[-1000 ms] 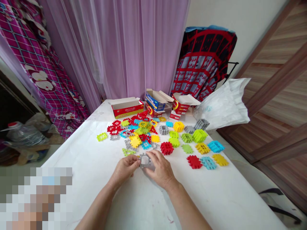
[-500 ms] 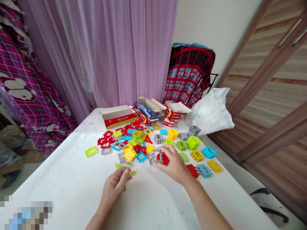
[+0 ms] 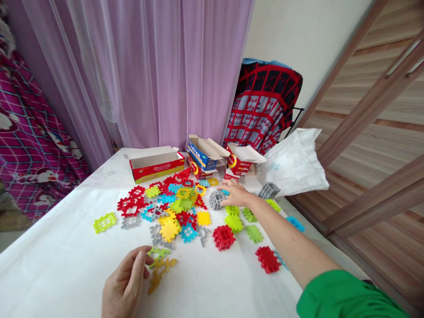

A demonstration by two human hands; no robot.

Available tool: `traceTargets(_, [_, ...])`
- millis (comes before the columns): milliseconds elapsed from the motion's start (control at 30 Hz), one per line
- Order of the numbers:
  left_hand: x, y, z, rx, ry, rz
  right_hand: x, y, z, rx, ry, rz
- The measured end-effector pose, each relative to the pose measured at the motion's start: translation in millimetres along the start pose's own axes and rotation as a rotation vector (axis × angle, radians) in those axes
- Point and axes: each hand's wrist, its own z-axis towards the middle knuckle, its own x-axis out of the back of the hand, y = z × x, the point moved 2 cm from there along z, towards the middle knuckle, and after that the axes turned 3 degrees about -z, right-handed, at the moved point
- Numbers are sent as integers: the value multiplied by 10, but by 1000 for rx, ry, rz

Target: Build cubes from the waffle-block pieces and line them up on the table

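Observation:
My right hand [image 3: 236, 194] reaches over the pieces at the back right, its fingers on a grey stack of toothed pieces [image 3: 217, 200]. Nearer me, my left hand [image 3: 127, 274] is low over the table, fingers curled beside a green piece [image 3: 159, 252] and a brownish-yellow piece [image 3: 161, 274]; whether it grips either is hard to tell. A red stack [image 3: 224, 237] stands at the middle right. Loose red, yellow, blue and grey pieces make a pile, with a yellow piece [image 3: 170, 230] at its front.
Open boxes, one red [image 3: 157, 168] and one blue [image 3: 202, 153], stand at the back of the white table [image 3: 66, 247]. A white bag [image 3: 294, 163] lies at the back right. Green pieces and another red stack [image 3: 267, 259] sit at the right.
My right hand has moved from the red and grey pieces in the middle to the grey stack farther back. The view has shifted, and my left hand appears lower and farther left.

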Motion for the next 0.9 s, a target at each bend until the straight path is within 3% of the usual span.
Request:
traceTargets(433, [-25, 19, 24, 40, -16, -14, -167, 79, 59, 71, -5, 41])
traceTargets(900, [-23, -30, 22, 58, -42, -19, -144, 86, 66, 82, -28, 45])
